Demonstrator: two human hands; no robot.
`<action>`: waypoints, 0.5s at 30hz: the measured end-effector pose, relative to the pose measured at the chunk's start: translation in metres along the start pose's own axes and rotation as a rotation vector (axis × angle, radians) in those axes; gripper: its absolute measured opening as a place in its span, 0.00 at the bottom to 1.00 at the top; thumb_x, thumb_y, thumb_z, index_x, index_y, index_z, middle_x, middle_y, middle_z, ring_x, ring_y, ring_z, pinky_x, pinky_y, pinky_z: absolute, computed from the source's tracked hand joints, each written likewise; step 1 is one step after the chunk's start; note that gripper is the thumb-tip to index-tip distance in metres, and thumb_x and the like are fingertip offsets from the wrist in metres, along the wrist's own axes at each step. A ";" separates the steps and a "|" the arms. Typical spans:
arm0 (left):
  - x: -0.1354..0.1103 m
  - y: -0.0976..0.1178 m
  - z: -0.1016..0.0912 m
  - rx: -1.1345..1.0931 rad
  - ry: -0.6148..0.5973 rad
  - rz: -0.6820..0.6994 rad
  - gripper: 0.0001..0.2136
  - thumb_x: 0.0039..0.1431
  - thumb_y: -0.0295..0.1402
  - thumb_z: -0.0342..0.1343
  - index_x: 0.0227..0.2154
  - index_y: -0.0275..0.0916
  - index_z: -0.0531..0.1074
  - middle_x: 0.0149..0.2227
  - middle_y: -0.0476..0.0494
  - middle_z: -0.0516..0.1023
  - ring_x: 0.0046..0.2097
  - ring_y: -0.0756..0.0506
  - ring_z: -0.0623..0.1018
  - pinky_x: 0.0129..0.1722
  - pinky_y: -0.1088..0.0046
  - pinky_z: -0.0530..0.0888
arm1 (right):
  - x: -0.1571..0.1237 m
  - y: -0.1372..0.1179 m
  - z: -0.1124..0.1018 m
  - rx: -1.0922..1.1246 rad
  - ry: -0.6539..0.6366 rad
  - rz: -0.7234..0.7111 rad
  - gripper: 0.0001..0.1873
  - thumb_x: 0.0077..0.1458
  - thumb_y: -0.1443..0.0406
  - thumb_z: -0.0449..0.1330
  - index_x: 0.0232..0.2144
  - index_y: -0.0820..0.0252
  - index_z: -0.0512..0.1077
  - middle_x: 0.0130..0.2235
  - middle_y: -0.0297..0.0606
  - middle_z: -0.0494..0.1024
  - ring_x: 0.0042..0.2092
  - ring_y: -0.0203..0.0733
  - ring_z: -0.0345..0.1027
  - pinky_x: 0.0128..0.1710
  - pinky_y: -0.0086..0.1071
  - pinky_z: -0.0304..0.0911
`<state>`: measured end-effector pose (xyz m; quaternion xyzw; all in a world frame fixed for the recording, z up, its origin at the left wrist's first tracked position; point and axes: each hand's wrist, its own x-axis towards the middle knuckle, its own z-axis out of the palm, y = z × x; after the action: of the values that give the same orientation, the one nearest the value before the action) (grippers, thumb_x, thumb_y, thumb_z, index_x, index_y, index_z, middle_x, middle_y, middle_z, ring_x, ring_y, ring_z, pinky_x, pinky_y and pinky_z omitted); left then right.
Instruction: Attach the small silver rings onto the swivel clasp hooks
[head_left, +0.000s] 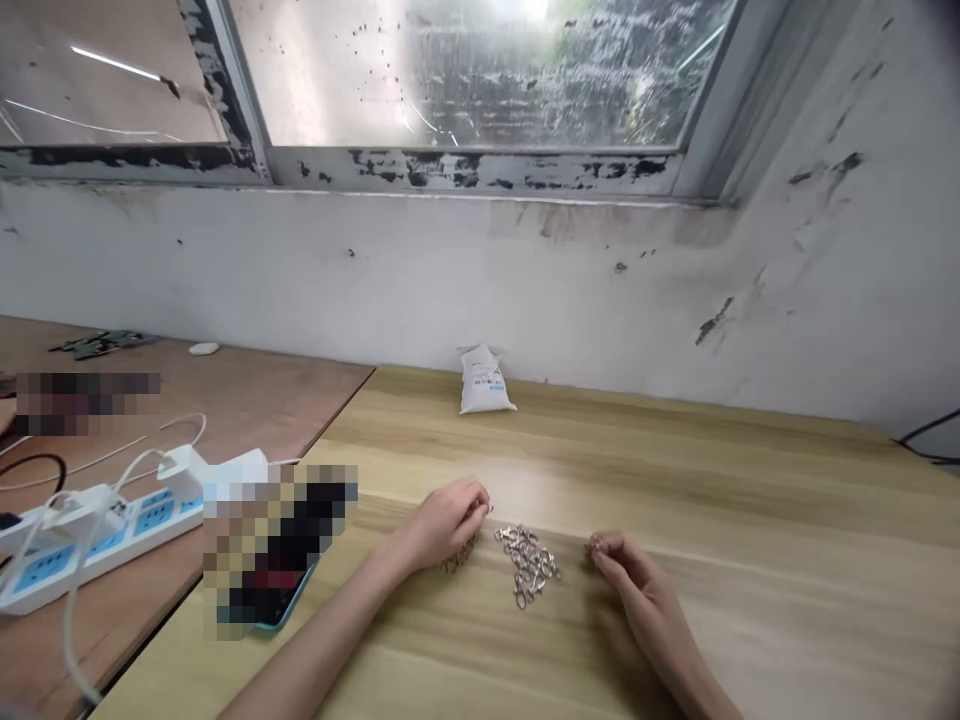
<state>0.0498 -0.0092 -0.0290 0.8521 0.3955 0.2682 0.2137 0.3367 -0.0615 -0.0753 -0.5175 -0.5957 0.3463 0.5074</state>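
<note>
Seen from the head camera, a person works bare-handed at a pale wood-grained desk point(787, 540), a loose heap of small metal clasps point(529, 560) lying between the two hands. The clasps are silvery and shiny, with rounded hooks and little rings, and they overlap at all angles in a ragged patch, some pieces straying at its edges. The left hand point(448, 522) is just beside the heap, thumb and forefinger pressed together at the tips on a tiny dark glint (too small to make out). A second cluster of metal pieces point(459, 556), duller in the shade, lies beneath that hand, partly hidden by it. Across the heap, the right hand point(636, 582) is raised near the clasps, its thumb and forefinger pinching a small shiny bit whose shape is blurred.

Toward the wall point(375, 270), below a window point(480, 80) with a peeling frame, a white packet point(486, 385) with a printed label sits on the desk. Beside the left forearm lies a teal-edged object point(289, 608), mostly pixelated, and on the browner table point(262, 390) alongside, a white power strip point(139, 535) carries plugs and cables.
</note>
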 end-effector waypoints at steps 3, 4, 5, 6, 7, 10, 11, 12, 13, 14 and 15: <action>-0.002 -0.001 0.001 -0.031 0.018 -0.022 0.07 0.64 0.32 0.47 0.35 0.40 0.70 0.38 0.43 0.76 0.40 0.45 0.74 0.43 0.70 0.70 | -0.004 -0.004 0.001 0.002 0.026 0.033 0.17 0.52 0.49 0.59 0.27 0.56 0.69 0.31 0.39 0.72 0.35 0.44 0.67 0.34 0.33 0.63; -0.004 -0.001 0.001 -0.041 0.034 -0.035 0.07 0.64 0.32 0.47 0.35 0.40 0.71 0.38 0.43 0.76 0.40 0.45 0.75 0.43 0.70 0.70 | -0.006 -0.005 0.002 0.004 0.015 0.042 0.17 0.51 0.49 0.59 0.26 0.56 0.69 0.30 0.38 0.72 0.34 0.44 0.66 0.33 0.33 0.63; -0.006 -0.002 0.000 -0.053 0.052 -0.048 0.07 0.63 0.33 0.48 0.35 0.40 0.71 0.38 0.43 0.77 0.40 0.45 0.75 0.43 0.70 0.71 | -0.007 -0.007 0.003 -0.001 0.003 0.052 0.17 0.51 0.49 0.60 0.26 0.56 0.70 0.30 0.38 0.72 0.33 0.43 0.66 0.32 0.32 0.62; -0.009 -0.003 0.000 -0.069 0.067 -0.059 0.07 0.63 0.33 0.49 0.33 0.40 0.71 0.38 0.43 0.77 0.40 0.45 0.75 0.43 0.70 0.71 | -0.008 -0.009 0.003 -0.006 -0.003 0.064 0.17 0.50 0.49 0.61 0.26 0.56 0.70 0.29 0.37 0.72 0.32 0.42 0.66 0.32 0.32 0.62; -0.010 -0.004 -0.001 -0.087 0.086 -0.072 0.07 0.62 0.33 0.51 0.31 0.39 0.72 0.37 0.43 0.78 0.40 0.45 0.76 0.43 0.70 0.72 | -0.009 -0.010 0.004 -0.011 -0.013 0.071 0.17 0.50 0.49 0.61 0.26 0.57 0.70 0.28 0.37 0.72 0.31 0.42 0.65 0.31 0.31 0.62; -0.010 -0.009 0.000 -0.167 0.129 -0.105 0.05 0.57 0.32 0.56 0.27 0.39 0.73 0.37 0.43 0.80 0.42 0.45 0.78 0.42 0.71 0.74 | -0.007 -0.016 0.010 -0.017 -0.050 0.059 0.16 0.50 0.51 0.61 0.26 0.57 0.70 0.27 0.35 0.71 0.30 0.40 0.65 0.29 0.30 0.60; -0.009 -0.011 0.001 -0.200 0.140 -0.117 0.05 0.56 0.31 0.56 0.26 0.38 0.73 0.37 0.43 0.81 0.41 0.45 0.79 0.41 0.71 0.75 | -0.005 -0.019 0.012 -0.017 -0.067 0.047 0.15 0.50 0.52 0.61 0.26 0.57 0.69 0.27 0.35 0.71 0.30 0.40 0.65 0.29 0.30 0.60; -0.007 -0.012 0.002 -0.234 0.150 -0.131 0.05 0.56 0.30 0.57 0.26 0.38 0.73 0.37 0.43 0.81 0.41 0.45 0.80 0.40 0.72 0.76 | -0.002 -0.023 0.015 -0.020 -0.083 0.038 0.14 0.51 0.53 0.60 0.26 0.57 0.69 0.28 0.35 0.72 0.30 0.39 0.65 0.29 0.30 0.60; -0.004 -0.013 0.003 -0.266 0.160 -0.146 0.05 0.55 0.30 0.57 0.25 0.37 0.74 0.36 0.43 0.82 0.40 0.45 0.80 0.39 0.72 0.77 | 0.002 -0.027 0.018 -0.023 -0.113 0.035 0.13 0.52 0.53 0.60 0.27 0.57 0.70 0.29 0.35 0.73 0.31 0.40 0.66 0.31 0.30 0.61; -0.002 -0.013 0.004 -0.295 0.168 -0.161 0.05 0.55 0.30 0.57 0.25 0.37 0.74 0.35 0.43 0.82 0.39 0.45 0.81 0.39 0.72 0.77 | 0.007 -0.032 0.021 -0.033 -0.116 0.031 0.12 0.53 0.54 0.59 0.28 0.57 0.70 0.30 0.35 0.73 0.32 0.40 0.68 0.32 0.30 0.62; 0.001 -0.013 0.005 -0.322 0.174 -0.174 0.05 0.54 0.29 0.57 0.24 0.36 0.74 0.34 0.43 0.82 0.39 0.45 0.81 0.39 0.71 0.77 | 0.012 -0.037 0.025 -0.046 -0.124 0.026 0.11 0.53 0.55 0.59 0.28 0.57 0.71 0.31 0.36 0.74 0.34 0.41 0.69 0.33 0.30 0.63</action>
<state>0.0460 -0.0017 -0.0400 0.7431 0.4365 0.3813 0.3346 0.3035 -0.0558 -0.0438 -0.5141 -0.6269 0.3704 0.4533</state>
